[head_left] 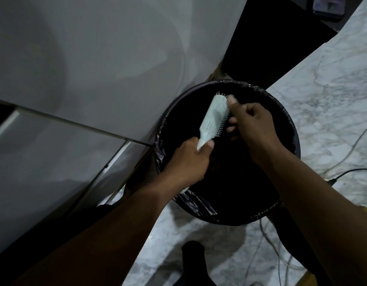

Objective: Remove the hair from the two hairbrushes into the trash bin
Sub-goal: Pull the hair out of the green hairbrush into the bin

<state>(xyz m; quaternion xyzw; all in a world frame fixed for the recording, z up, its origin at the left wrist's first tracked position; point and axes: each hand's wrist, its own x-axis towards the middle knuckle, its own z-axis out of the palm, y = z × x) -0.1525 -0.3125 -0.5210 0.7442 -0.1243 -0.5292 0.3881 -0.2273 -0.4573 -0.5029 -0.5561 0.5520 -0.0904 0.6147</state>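
A pale mint hairbrush (212, 118) is held over the round trash bin (293, 131), which is lined with a black bag. My left hand (188, 162) grips the brush by its handle, with the head pointing up and away. The bristles face right, toward my right hand (253, 124). That hand presses against the bristle side, thumb up near the brush tip and fingers curled at the bristles. Any hair between the fingers is too dark to make out. Only one hairbrush is in view.
The bin stands on a marble-patterned floor (323, 100) against a white cabinet (96, 58). Cables (343, 159) trail over the floor at the right. A dark shape (192, 256) sits on the floor at the bottom middle.
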